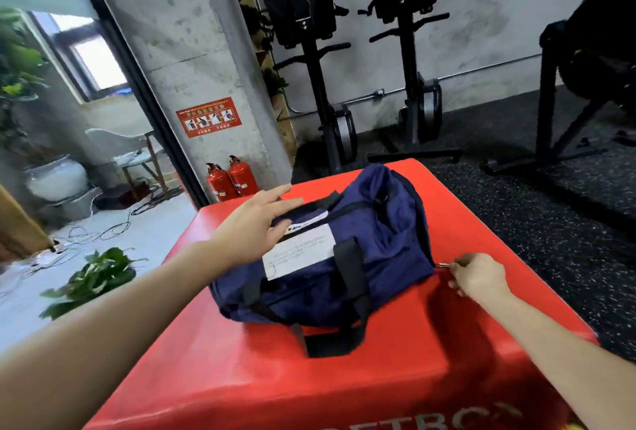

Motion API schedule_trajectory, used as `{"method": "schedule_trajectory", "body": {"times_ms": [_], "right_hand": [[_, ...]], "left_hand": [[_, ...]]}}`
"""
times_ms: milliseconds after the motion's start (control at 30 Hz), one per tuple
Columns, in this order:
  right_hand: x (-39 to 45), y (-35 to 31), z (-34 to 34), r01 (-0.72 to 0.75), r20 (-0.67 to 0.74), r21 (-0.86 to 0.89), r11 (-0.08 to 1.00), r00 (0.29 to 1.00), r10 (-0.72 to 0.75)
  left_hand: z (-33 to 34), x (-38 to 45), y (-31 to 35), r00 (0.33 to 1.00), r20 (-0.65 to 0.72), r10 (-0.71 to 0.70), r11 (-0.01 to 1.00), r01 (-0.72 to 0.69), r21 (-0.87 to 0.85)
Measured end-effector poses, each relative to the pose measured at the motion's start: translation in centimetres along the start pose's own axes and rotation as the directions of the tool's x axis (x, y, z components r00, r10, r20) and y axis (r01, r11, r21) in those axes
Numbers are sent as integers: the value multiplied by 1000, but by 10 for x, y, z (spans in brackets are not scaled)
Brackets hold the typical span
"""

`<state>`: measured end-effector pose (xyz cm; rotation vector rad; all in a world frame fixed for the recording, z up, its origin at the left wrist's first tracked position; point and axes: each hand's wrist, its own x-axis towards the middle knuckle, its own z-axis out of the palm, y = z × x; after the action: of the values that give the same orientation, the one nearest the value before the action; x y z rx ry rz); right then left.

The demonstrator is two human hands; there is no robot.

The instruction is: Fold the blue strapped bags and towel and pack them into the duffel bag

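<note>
Duffel bag (330,257) lies on the red box (395,378); our left hand (253,226) presses flat, fingers straight, on its top, right hand (478,276) pinches the zip pull (444,265) at its end. Judged zipping step; next needs a steady pull along the zip

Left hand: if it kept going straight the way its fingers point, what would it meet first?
Probably the black strap along the top of the duffel bag. The left hand lies open over the bag's near-left top, fingers aimed up and right. How high it hovers is unclear, so it may pass just above the strap.
</note>
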<state>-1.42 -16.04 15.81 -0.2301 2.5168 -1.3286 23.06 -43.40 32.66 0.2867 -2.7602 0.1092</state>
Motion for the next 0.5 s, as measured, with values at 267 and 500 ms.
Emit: {"method": "schedule_trajectory", "body": {"times_ms": [267, 500], "right_hand": [[-71, -123, 0, 826, -350, -241, 510, 416, -839], [-39, -177, 81, 744, 471, -625, 236, 600, -646]], "left_hand": [[24, -6, -3, 963, 29, -267, 949, 268, -165], [68, 4, 11, 932, 114, -344, 938, 347, -6]]}}
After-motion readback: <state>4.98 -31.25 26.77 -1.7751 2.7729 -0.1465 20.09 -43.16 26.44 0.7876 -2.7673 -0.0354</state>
